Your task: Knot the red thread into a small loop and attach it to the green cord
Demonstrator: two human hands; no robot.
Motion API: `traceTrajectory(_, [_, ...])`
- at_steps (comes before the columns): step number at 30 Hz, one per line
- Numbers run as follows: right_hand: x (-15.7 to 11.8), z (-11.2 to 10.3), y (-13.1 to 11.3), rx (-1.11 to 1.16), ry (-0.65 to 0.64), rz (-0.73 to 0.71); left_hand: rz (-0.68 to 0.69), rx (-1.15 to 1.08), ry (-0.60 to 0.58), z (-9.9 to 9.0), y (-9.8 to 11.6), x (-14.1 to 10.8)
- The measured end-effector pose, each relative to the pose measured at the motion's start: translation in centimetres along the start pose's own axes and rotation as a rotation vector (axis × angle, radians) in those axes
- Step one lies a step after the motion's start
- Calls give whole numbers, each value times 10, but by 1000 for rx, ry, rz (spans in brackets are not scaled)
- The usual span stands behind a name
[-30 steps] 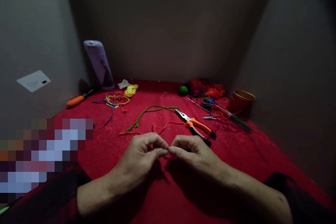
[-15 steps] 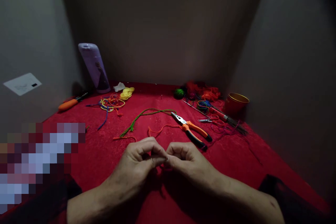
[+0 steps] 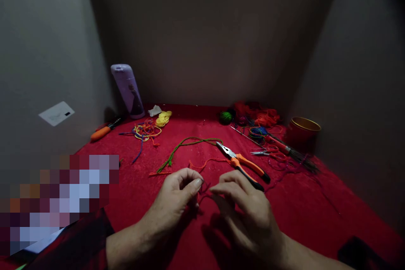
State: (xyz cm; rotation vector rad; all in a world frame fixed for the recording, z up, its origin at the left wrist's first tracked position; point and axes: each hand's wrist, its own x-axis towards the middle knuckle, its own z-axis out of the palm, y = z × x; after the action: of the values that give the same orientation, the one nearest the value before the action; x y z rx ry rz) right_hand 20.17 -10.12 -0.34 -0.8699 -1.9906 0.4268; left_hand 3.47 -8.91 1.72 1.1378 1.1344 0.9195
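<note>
My left hand is closed in a pinch, thumb against forefinger, on a thin red cord. A short curve of this cord spans the gap to my right hand. The fingertips and thumb of my right hand come together on the cord, though the dim light blurs the exact grip. Just beyond the hands lie orange-and-black pliers, jaws towards the far left. An orange-red cord runs from the pliers to the left, and a knotted green cord curves behind it.
Left: a purple bottle, an orange-handled tool, tangled yarn and a yellow yarn bundle. Right: a green yarn ball, red yarn, small scissors, a bristle bundle and a gold-rimmed red cup.
My hands, which met at the fingertips, have drawn apart. The right hand has turned and moved to the right, and cord shows between them. The whole view has shifted slightly.
</note>
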Motion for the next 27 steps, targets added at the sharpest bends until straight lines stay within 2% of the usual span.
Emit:
traceTrajectory(2, [-1,2,-2,-27,-31,-46,-8,-29,-1,0,0,0])
traceTrajectory(5, [-2,6,-2,-67,-21,-12,-50,-134,-19,1,-1,0])
traceTrajectory(9, [2,8,-1,-47,-6,104,-153,-279,-80,1,-4,2])
traceTrajectory(13, [6,11,-3,73,-24,267,-219,-344,-131,0,-5,3])
traceTrajectory(16, [8,13,-4,169,-26,364,-171,-282,-118,-2,-5,2])
traceTrajectory(20, [11,7,-7,301,-83,432,-43,-86,-70,-2,1,0])
traceTrajectory(24, [19,-11,-8,618,-220,548,37,99,33,0,9,-2])
traceTrajectory(27, [27,-32,-3,893,-244,638,53,146,39,-1,10,-3])
